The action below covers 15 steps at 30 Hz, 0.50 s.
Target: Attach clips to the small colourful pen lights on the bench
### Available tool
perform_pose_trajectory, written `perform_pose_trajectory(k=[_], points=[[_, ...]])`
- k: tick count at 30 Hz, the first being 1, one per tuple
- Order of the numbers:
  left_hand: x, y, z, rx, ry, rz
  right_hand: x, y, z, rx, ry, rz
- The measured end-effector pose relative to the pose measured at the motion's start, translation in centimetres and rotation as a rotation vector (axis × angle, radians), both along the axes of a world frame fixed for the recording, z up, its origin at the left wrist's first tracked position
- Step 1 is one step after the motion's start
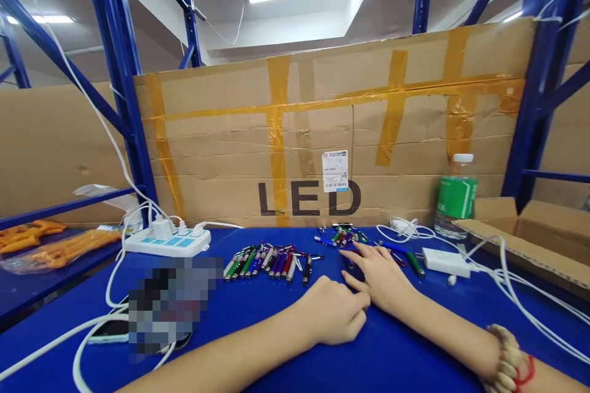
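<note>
With the left hand taken as the clock's centre, a side-by-side row of small metallic tubes in several colours is seen at 11 o'clock on the blue tabletop. A looser pile of similar tubes is seen at 12 o'clock, with a green-ended tube lying at 1 to 2 o'clock. The left hand is curled into a loose fist near the row; whether anything is held inside cannot be told. The right hand is placed at 1 o'clock, palm down, with its fingers spread and partly bent over the near edge of the pile; nothing is seen gripped, and what lies beneath the palm is hidden. A beaded bracelet is worn on the right wrist. Farther out, a white charger with cables and a green-labelled bottle are found toward 2 o'clock, beside an open carton. A white power strip with plugs inserted is set at 10 o'clock, and a phone, partly covered by a pixelated patch, is laid at 9 o'clock. At 12 o'clock, a taped cardboard panel marked "LED" is stood upright behind everything.
</note>
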State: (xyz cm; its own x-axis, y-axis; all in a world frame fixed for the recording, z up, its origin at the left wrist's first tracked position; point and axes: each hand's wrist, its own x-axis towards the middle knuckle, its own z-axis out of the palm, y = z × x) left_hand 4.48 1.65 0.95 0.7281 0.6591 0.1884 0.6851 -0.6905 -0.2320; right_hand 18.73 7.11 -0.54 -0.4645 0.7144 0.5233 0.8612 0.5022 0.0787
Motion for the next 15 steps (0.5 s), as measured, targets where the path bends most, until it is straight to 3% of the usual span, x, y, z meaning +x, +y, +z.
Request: perform_pose_trajectory(k=[7,15], points=[[0.2,-0.1,0.1,0.039,-0.024,0.058,0.1,-0.1,1.0,-0.043,-0.121,-0.010],[-1.5,-1.3,-0.4,0.189,0.040,0.007,0.8,0.7,1.1,-0.048,0.012,-0.003]])
